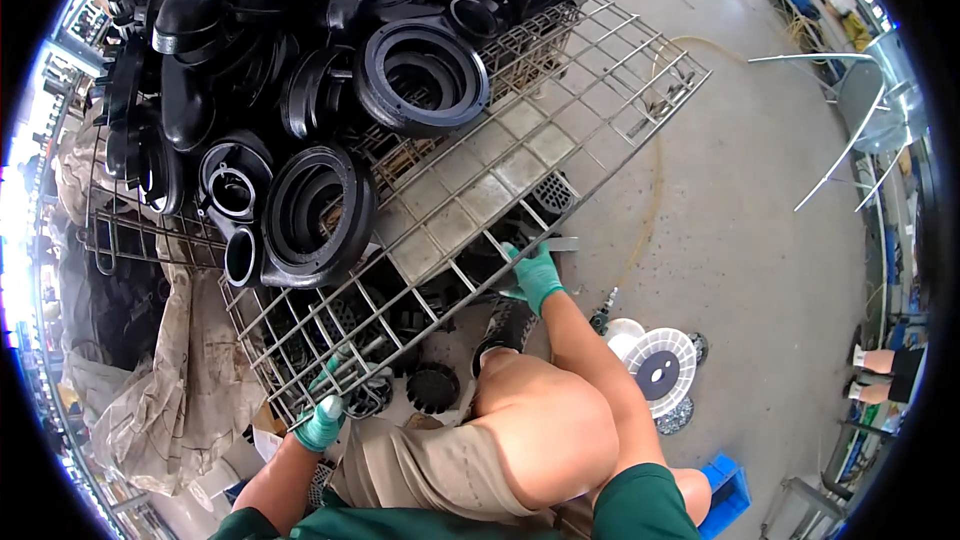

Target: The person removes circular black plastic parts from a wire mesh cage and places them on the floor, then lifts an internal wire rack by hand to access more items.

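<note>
A wire mesh panel (520,155) slants across the view in front of me, with its near edge toward my body. At its lower left corner, my left hand (322,423), in a green glove, is closed round the wires. My right hand (537,278), also in a green glove, grips the panel's near edge further up and to the right; its fingertips are partly hidden by the wires. Above the panel is a heap of glossy black moulded housings. A ring-shaped black housing (345,180) and another round black housing (478,60) lie nearest the panel.
Black slotted round parts (433,387) lie on the floor below the panel. A white spool (687,360) and a yellow hose (655,195) lie to the right, near a blue bin (726,495). Crumpled beige sheeting (165,390) hangs at left. Another person's legs (876,377) show far right.
</note>
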A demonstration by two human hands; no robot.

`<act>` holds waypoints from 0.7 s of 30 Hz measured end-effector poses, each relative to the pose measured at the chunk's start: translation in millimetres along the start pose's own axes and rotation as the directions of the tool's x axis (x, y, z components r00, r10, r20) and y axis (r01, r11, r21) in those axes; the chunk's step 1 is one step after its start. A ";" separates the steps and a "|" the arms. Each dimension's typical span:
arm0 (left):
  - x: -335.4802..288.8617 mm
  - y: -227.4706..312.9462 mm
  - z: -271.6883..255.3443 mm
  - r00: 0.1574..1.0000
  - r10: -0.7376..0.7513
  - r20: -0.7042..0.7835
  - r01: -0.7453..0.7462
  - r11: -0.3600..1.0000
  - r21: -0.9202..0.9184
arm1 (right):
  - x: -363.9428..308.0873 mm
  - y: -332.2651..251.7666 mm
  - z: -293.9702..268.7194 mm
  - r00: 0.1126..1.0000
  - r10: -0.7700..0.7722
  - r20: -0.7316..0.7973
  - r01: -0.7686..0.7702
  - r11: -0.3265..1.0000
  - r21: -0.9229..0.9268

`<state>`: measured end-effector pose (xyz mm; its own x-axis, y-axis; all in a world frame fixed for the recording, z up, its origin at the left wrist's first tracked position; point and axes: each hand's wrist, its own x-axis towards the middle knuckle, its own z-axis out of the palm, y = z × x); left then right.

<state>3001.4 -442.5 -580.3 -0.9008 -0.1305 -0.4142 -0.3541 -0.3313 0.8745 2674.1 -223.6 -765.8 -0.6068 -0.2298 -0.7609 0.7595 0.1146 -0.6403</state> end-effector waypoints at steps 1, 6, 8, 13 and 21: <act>2.0 -1.7 0.1 1.000 -0.010 0.011 0.010 1.000 0.001 | 3.1 6.7 -1.7 0.999 0.042 0.008 -0.041 0.996 -0.074; 15.0 -19.5 4.6 0.999 -0.040 -0.002 0.040 0.999 0.013 | -14.0 0.8 -23.3 0.959 0.107 0.261 -0.062 0.983 -0.175; 23.7 -69.3 -25.4 0.994 -0.112 -0.008 0.111 0.991 -0.081 | -38.0 -4.9 -35.6 0.948 0.029 0.316 0.076 0.946 -0.315; 44.6 -75.0 -29.5 0.994 -0.053 0.099 0.053 0.999 0.005 | -107.4 -50.1 -96.0 0.941 -0.003 0.339 0.229 0.743 -0.629; 81.4 -130.6 -37.0 0.968 -0.232 -0.095 0.199 0.942 -0.269 | -178.8 -96.0 -142.5 0.968 -0.156 0.198 0.249 0.714 -0.655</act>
<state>2983.7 -444.5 -737.6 -0.7662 -0.1381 -0.6276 -0.4454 -0.5899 0.6735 2676.3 -55.8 -583.2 -0.6593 -0.4315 -0.6158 0.2375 0.6575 -0.7150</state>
